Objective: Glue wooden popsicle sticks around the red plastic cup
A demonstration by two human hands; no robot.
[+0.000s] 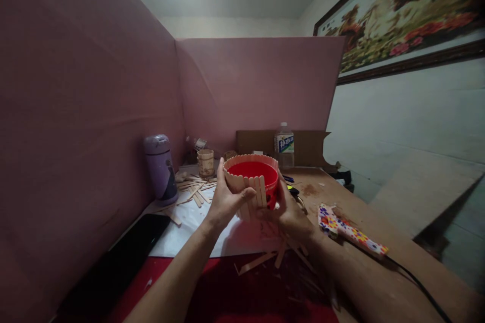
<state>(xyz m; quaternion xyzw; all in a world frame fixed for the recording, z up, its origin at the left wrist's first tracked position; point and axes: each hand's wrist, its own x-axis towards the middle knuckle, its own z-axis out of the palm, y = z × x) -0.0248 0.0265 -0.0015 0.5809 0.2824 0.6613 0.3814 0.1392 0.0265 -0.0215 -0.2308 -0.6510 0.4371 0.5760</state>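
A red plastic tub (253, 171) is held up in front of me, its outside lined with upright wooden craft sticks (246, 185). A bare red strip of the tub shows at the front right, beside the last sticks. My left hand (229, 197) wraps round the left side, with its thumb lying across the front sticks. On the right side and under the lower edge, my right hand (286, 207) grips the tub. Some of its fingers are hidden behind the tub.
Loose craft sticks (197, 194) lie on a white sheet (182, 239) at left, and more lie near my right forearm. A purple flask (161, 171), a stick-covered cup (205, 164) and a bottle (284, 146) stand behind. At right lies a flower-patterned glue gun (352, 232) with a black cord (417, 285).
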